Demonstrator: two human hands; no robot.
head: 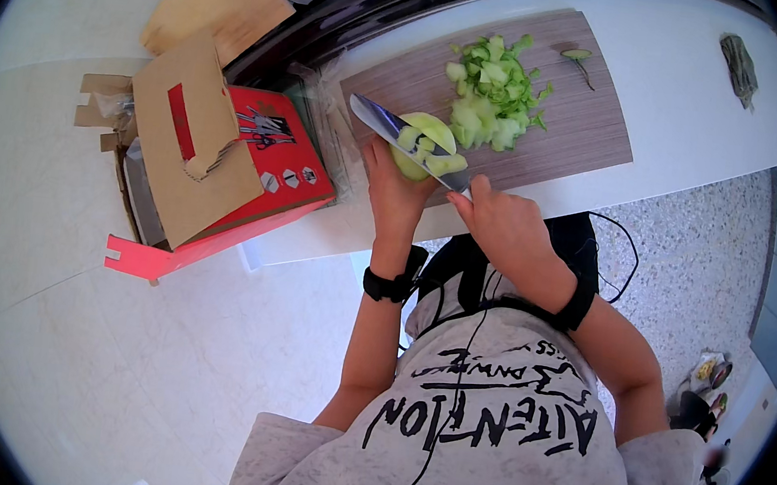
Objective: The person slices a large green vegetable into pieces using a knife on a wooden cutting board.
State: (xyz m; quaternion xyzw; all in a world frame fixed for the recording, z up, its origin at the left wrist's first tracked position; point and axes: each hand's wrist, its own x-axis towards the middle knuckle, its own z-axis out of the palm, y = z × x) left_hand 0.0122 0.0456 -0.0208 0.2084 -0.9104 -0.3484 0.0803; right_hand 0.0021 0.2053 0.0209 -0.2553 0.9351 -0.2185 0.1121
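My left hand (392, 190) is around a pale green vegetable (406, 166), perhaps a gourd, at the near left of a wood-grain cutting board (404, 79). My right hand (506, 222) grips the handle of a kitchen knife (374, 116). Its wide blade lies slantwise across the vegetable, tip toward the far left. Several cut pieces (446, 165) rest on or against the blade, and a larger rounded piece (434, 129) shows just behind it. The blade hides part of the vegetable and of my left fingers. Farther right on the board is a heap of chopped green pieces (491, 91).
A thin slice with a stem (576, 54) lies at the board's far right. An opened red cardboard box (286, 141) stands left of the board, with a wooden board (219, 2) behind it. A dark crumpled item (738, 69) is on the white counter (677, 81).
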